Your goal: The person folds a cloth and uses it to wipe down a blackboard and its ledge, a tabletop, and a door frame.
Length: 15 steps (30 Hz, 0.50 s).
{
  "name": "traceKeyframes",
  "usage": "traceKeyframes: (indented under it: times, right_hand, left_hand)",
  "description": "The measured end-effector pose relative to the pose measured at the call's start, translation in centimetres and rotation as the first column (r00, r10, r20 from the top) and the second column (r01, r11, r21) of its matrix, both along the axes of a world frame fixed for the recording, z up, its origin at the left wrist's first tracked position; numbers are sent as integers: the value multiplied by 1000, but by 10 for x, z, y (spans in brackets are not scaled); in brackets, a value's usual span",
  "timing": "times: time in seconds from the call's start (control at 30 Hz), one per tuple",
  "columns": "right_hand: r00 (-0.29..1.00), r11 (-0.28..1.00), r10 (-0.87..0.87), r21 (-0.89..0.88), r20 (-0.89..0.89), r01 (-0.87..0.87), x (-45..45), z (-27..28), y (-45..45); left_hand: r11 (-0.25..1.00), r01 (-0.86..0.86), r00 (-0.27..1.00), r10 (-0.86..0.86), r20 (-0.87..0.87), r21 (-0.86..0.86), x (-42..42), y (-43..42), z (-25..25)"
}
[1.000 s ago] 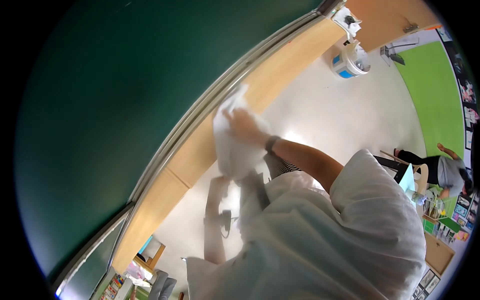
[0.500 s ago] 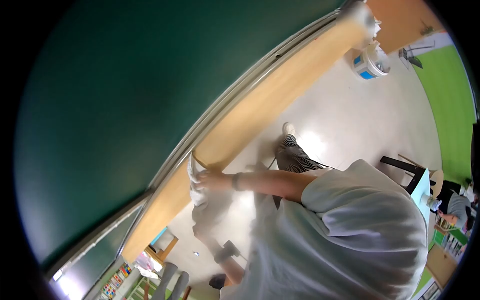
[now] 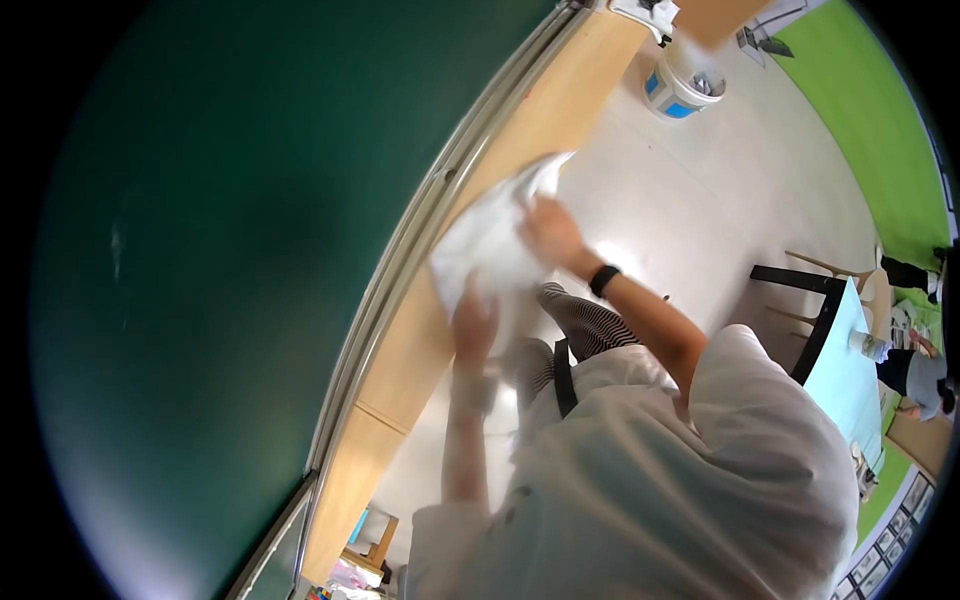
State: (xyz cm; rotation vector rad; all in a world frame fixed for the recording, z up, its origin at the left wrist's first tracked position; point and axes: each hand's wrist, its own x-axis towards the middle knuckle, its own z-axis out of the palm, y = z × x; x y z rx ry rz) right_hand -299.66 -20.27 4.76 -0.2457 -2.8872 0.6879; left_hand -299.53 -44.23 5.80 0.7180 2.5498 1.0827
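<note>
A white cloth point(image 3: 490, 240) is spread out between my two hands, partly blurred by motion, beside the light wooden panel below the green board. My right hand point(image 3: 553, 235), with a black watch on its wrist, is closed on the cloth's near right part. My left hand point(image 3: 474, 325), smeared by motion and with a band at the wrist, is closed at the cloth's lower edge. Whether the cloth touches the wood, I cannot tell.
The green board point(image 3: 220, 250) fills the left side, edged by a metal rail point(image 3: 400, 255). Farther along stands a white bucket point(image 3: 685, 85) with things in it. A light-blue table point(image 3: 845, 360) is at right, with people beyond it.
The cloth, hanging bunched at my right hand before, is now spread wider between both hands. Both hands have moved farther up in the view. The view has also shifted.
</note>
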Motion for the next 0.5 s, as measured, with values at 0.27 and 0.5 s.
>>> traceKeyframes:
  times: [0.27, 0.5]
  right_hand:
    - [965, 975, -154, 189, 214, 114, -98, -24, 191]
    - [945, 961, -157, 267, 286, 79, -135, -32, 196]
  left_hand:
    - [969, 206, 978, -199, 67, -135, -94, 210, 12]
    - [968, 234, 965, -219, 146, -95, -110, 215, 10]
